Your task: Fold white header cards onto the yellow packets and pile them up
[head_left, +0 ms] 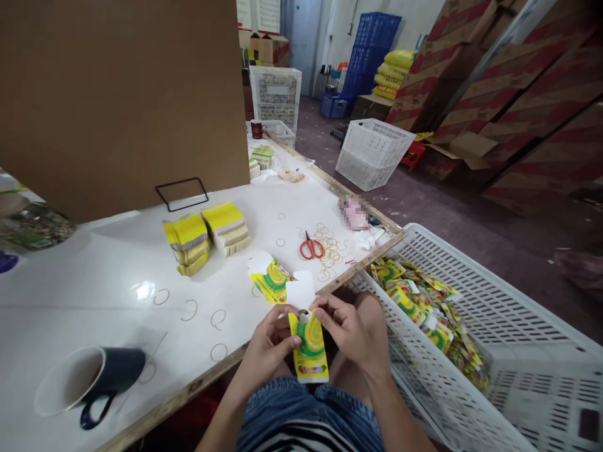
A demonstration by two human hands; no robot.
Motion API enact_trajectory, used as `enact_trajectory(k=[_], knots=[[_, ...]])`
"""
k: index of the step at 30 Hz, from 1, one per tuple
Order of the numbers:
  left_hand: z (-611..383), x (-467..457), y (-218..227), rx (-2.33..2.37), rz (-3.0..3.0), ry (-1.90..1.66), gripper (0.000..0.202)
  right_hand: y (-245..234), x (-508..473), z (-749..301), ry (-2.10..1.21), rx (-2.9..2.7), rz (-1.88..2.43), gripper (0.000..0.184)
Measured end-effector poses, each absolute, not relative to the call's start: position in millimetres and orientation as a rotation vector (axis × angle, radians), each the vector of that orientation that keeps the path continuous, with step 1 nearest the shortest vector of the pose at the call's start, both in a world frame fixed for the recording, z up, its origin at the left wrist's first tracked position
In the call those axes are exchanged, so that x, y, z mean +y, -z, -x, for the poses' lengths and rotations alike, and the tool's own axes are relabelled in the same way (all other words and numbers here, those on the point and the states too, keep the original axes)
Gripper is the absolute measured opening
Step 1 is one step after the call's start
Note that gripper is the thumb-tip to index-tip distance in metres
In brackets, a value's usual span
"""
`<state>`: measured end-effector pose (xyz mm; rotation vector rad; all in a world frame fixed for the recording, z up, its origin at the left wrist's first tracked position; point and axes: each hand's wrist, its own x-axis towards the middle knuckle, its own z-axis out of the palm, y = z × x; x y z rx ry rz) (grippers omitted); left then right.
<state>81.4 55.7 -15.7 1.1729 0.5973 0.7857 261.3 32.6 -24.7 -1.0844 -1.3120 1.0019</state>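
Observation:
Over my lap, just off the table's front edge, my left hand [269, 344] grips a small yellow and green packet [311, 361] by its left side, thumb on the front. My right hand [349, 328] pinches the packet's upper right corner. The packet's top gapes apart, and a white flap [300, 290] stands up behind it. Close beyond my hands, yellow printed packets [272, 277] lie on the white table [198, 336]. Farther left stand two bundles of flat yellow packets, a left bundle [187, 242] and a right bundle [227, 226].
Red-handled scissors [311, 248] lie beside scattered rubber bands [332, 250]. A dark blue mug [120, 370] sits at the near left. Right of my knees, a white crate [522, 326] holds many yellow packets [424, 301]. A large cardboard sheet [122, 107] rises behind the table.

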Motion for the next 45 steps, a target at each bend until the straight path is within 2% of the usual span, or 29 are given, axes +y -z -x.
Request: enact_trajectory(k=[4,5,7,9,11,13,16,19,28,32,38,42,45], knots=[[-84,53,19,0.59,-1.098,-0.794,0.071,30,32,-257,-0.907,-1.236,1.109,0.014],[-84,53,20,0.598,-1.105,-0.793,0.075,32,32,-256,-0.9,-1.185,1.111,0.016],[-85,54,20,0.618,-1.148,-0.772,0.065,35,33,-256,-0.857,-1.132,1.108,0.023],[-85,56,21,0.641,-1.193,-0.769,0.05,34,33,-259,-0.782,-1.206,1.089,0.02],[-85,56,23,0.698,-1.241,-0.793,0.044,30,32,-264,-0.713,-1.303,1.062,0.027],[-86,56,25,0.788,-1.311,-0.822,0.043,24,31,-269,-0.731,-1.349,1.065,0.034],[-89,54,29,0.892,-1.386,-0.846,0.044,20,29,-272,-0.916,-1.344,1.172,0.028],[-92,52,27,0.845,-1.344,-0.868,0.046,20,29,-270,-1.026,-1.333,1.299,0.032],[-93,53,19,0.713,-1.13,-0.847,0.05,21,26,-260,-0.827,-1.419,1.34,0.022],[-93,51,23,0.759,-1.25,-0.887,0.038,24,24,-262,-0.757,-1.286,1.263,0.015],[-98,50,21,0.835,-1.587,-1.102,0.022,27,26,-254,-0.874,-1.032,1.008,0.006],[-101,47,24,0.883,-1.643,-1.189,0.017,37,24,-246,-0.844,-0.95,1.08,0.006],[-102,44,28,0.9,-1.685,-1.221,0.02,47,16,-246,-0.882,-0.944,1.154,0.02]])
